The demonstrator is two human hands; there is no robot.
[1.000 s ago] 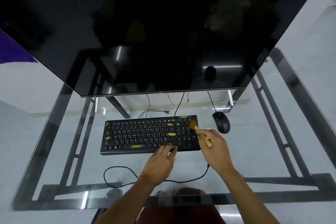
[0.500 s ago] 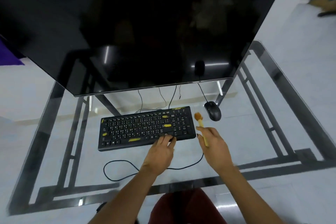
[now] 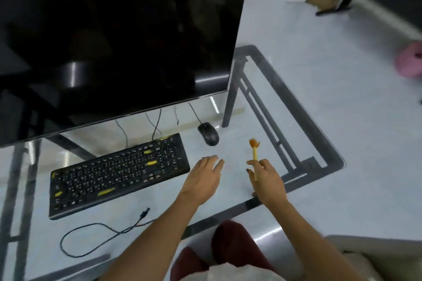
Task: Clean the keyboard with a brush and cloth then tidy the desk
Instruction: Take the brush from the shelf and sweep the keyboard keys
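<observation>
Though upright, brush (image 3: 254, 149) in rt hand (image 3: 266, 180)

black mouse (image 3: 208, 133), dark monitor (image 3: 114, 36)

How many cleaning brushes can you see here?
1. The brush is gripped in the right hand, bristles up, to the right of the keyboard and near the mouse. No other brush shows; the monitor may hide something.
</observation>
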